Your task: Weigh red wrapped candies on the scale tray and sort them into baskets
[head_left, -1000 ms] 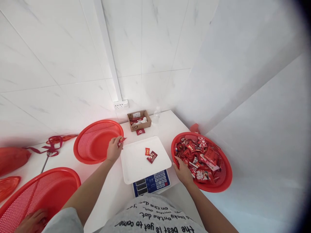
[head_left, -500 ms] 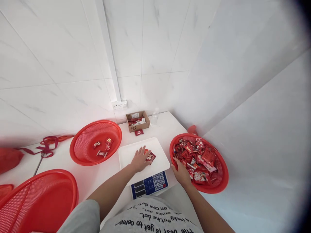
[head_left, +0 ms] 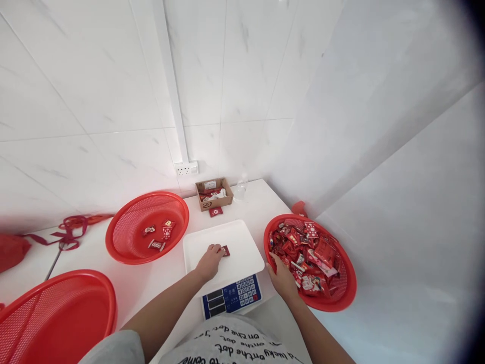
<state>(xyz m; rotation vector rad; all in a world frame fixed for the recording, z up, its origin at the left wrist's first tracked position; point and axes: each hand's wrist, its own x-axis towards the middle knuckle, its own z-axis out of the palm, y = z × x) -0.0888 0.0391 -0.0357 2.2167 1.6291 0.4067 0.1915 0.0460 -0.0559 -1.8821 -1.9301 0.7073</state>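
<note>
My left hand is over the white tray of a digital scale. Its fingers are curled around red wrapped candy, and part of a dark red wrapper sticks out past the fingertips. How many pieces are in the grip is hidden. To the right, my right hand grips the near left rim of a red plastic basket, thumb over the edge. That basket holds a heap of red candy packets.
Another red basket at the left holds several candies. A larger red basket stands nearer. Behind the scale are a small cardboard box, a red packet and a clear plastic item. Ribbon lies far left.
My left hand has gone from spread flat over the candy to curled around it, and has shifted slightly left on the tray. My right hand keeps its hold on the basket rim.
</note>
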